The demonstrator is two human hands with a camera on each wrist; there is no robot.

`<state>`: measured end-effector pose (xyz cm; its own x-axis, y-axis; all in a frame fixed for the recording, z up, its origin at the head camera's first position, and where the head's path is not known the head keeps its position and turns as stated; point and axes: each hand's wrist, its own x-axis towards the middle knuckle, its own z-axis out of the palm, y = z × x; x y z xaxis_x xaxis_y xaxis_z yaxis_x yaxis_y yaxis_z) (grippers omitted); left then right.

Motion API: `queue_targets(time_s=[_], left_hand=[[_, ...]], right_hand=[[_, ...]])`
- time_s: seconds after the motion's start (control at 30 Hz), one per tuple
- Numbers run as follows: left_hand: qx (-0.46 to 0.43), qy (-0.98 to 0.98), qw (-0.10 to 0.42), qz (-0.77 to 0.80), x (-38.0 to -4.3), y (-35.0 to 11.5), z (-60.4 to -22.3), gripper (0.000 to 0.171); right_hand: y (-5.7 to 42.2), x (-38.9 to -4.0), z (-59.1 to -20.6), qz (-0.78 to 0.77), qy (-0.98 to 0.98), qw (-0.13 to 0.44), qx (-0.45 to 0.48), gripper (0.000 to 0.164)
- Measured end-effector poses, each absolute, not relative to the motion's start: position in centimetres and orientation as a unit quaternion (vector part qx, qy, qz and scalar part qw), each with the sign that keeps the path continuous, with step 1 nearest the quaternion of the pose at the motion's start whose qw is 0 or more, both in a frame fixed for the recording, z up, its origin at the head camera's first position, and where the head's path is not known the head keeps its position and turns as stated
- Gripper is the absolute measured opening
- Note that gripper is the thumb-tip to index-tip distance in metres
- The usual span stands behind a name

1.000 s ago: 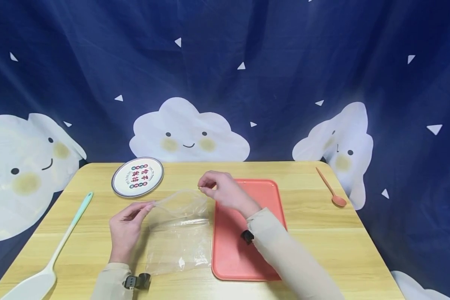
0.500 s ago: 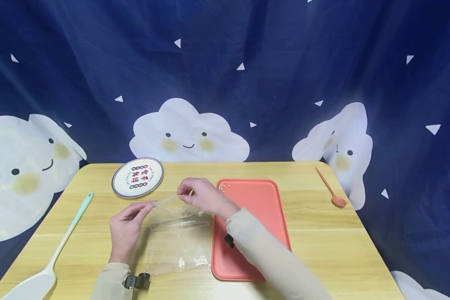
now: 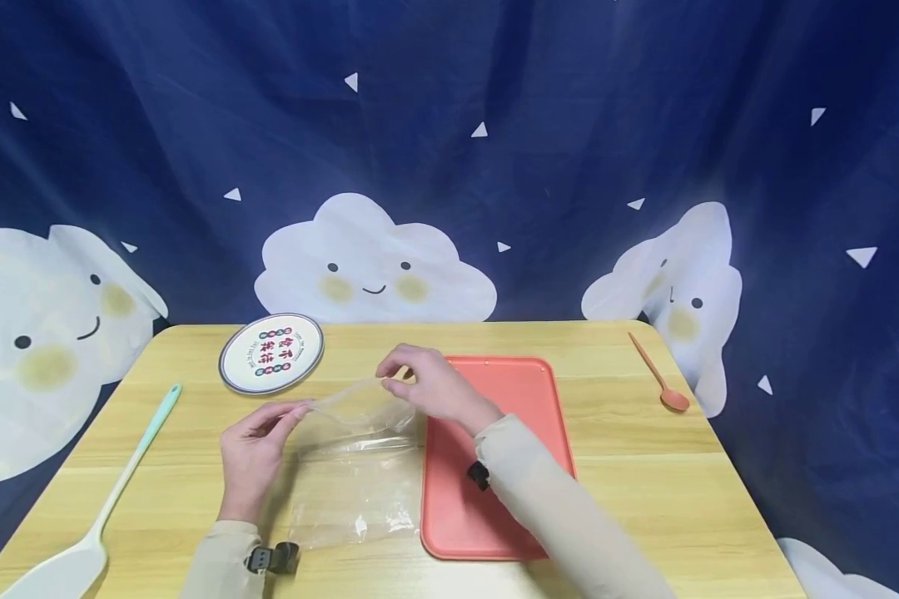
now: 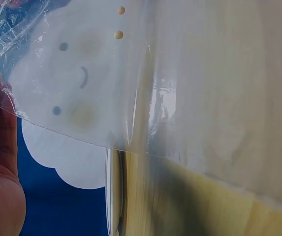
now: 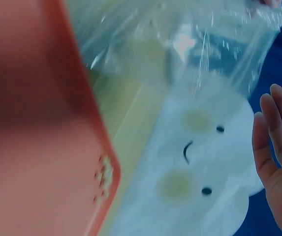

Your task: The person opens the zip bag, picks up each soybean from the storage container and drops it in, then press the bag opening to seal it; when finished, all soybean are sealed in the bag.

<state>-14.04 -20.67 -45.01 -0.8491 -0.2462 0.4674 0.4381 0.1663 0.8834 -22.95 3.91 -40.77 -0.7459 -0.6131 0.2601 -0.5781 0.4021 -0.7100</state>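
Observation:
In the head view a clear plastic zip bag (image 3: 355,491) lies over the wooden table, its mouth raised at the far end. My left hand (image 3: 258,453) pinches the left corner of that mouth. With thumb and fingertips together, my right hand (image 3: 438,387) pinches the far lip; the right wrist view hides the contact. Two small pale yellow beans (image 4: 118,35) show through the film in the left wrist view. Under my right forearm is a pink tray (image 3: 457,524). Several small pale pieces (image 5: 105,177) sit in its corner in the right wrist view.
Behind the bag rests a white oval plate (image 3: 247,366) with printed characters. A long white spatula (image 3: 82,561) with a mint handle lies at the left. Far right on the table (image 3: 644,516) is a small orange-brown spoon (image 3: 674,399). A blue cloud-patterned curtain (image 3: 539,166) hangs behind.
My right hand moved left along the bag's mouth, then partly back right. The tray's far left corner, briefly uncovered, is hidden again. My left hand kept its hold on the bag.

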Motion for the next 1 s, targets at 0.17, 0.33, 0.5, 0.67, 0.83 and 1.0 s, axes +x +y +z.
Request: queue_targets(time_s=[0.17, 0.33, 0.5, 0.67, 0.83, 1.0], left_hand=[[-0.071, -0.715, 0.264, -0.643, -14.1, -20.8, -44.9, 0.008], [-0.067, -0.717, 0.264, -0.642, -14.1, -20.8, -45.0, 0.007], [-0.057, -0.712, 0.261, -0.649, -14.2, -20.9, -44.9, 0.008], [-0.057, -0.714, 0.26, -0.648, -14.2, -20.9, -44.9, 0.007], [-0.055, -0.717, 0.263, -0.643, -14.2, -20.8, -45.0, 0.007], [-0.05, -0.705, 0.267, -0.654, -14.3, -20.8, -45.1, 0.006]], right_hand=[[7.4, -23.8, -41.0, -0.432, 0.844, 0.012, -0.318, 0.012], [11.7, -24.9, -41.3, -0.426, 0.863, 0.009, -0.272, 0.012], [16.3, -25.8, -42.1, -0.418, 0.879, 0.014, -0.231, 0.015], [20.7, -26.7, -43.9, -0.369, 0.905, 0.014, -0.209, 0.015], [23.3, -27.5, -45.4, -0.299, 0.93, -0.008, -0.214, 0.013], [24.2, -28.2, -46.6, -0.24, 0.942, -0.023, -0.235, 0.012]])
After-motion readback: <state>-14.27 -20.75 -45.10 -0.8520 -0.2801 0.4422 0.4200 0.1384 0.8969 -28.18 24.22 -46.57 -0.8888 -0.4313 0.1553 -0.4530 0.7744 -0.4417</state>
